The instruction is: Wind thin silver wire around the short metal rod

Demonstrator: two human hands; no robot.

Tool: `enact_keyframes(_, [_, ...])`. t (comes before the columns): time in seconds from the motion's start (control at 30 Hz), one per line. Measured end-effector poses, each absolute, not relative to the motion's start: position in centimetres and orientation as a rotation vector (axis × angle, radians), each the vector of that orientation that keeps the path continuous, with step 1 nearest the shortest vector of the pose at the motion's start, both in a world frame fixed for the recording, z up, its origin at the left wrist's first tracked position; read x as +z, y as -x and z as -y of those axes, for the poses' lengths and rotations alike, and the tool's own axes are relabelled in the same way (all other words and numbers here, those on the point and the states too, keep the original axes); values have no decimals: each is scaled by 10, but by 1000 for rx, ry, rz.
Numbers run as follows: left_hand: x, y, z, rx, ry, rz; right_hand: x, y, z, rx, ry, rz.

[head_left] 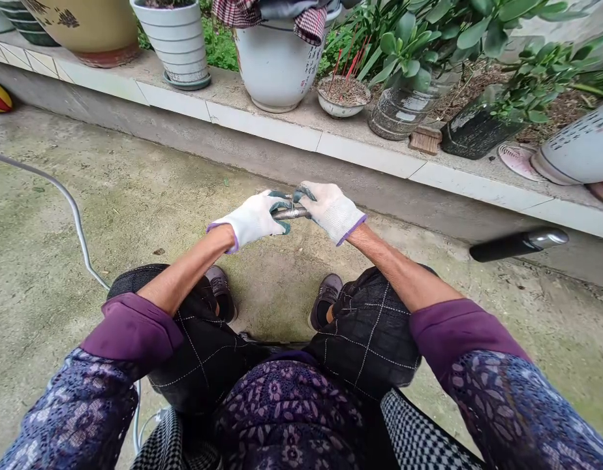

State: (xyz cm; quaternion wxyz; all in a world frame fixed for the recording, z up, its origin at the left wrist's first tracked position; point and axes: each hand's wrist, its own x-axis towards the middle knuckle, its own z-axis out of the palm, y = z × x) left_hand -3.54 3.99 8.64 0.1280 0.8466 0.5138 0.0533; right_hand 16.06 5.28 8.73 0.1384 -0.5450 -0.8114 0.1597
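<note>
My left hand (255, 219), in a white glove with dark green fingertips and a purple cuff, is closed round one end of a short grey metal rod (289, 213). My right hand (329, 207), gloved the same way, is closed at the rod's other end, its thumb and fingers curled close to the middle. Around the rod's middle is a shiny band that looks like wound wire. Both hands are held out over the concrete floor, in front of my knees. The gloved fingers partly hide the rod's ends.
A low tiled ledge (262, 125) runs ahead, bearing several plant pots, a bowl of red sticks (343, 98) and a brush (425, 140). At the right lies a black cylinder (507, 247) with a shiny end. A grey hose (75, 212) curves along the left floor.
</note>
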Motion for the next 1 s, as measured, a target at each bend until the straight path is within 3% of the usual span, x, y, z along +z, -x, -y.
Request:
enact_keyframes(0.2, [99,58,-44,93,-2647,-1752,98,-186,-51,494,1569,2146])
enact_keyframes(0.43, [100,43,-37,-91,-2526,-1562,105,-189,-45,481,1557,2219])
enact_keyframes(0.63, [88,30,-24,132,-2199,-1346,113,-190,-49,1310,1448,2095])
enact_keyframes(0.73, [92,31,-20,304,-2004,-1314,110,-189,-52,1492,1363,1992])
enact_keyframes(0.8, [95,33,-25,380,-1938,-1379,104,-182,-50,1432,1373,1980])
enact_keyframes(0.9, [92,44,-48,399,-1998,-1570,95,-167,-40,1076,1464,2126])
enact_keyframes(1.0, [78,55,-73,164,-2209,-1804,96,-157,-28,742,1514,2452])
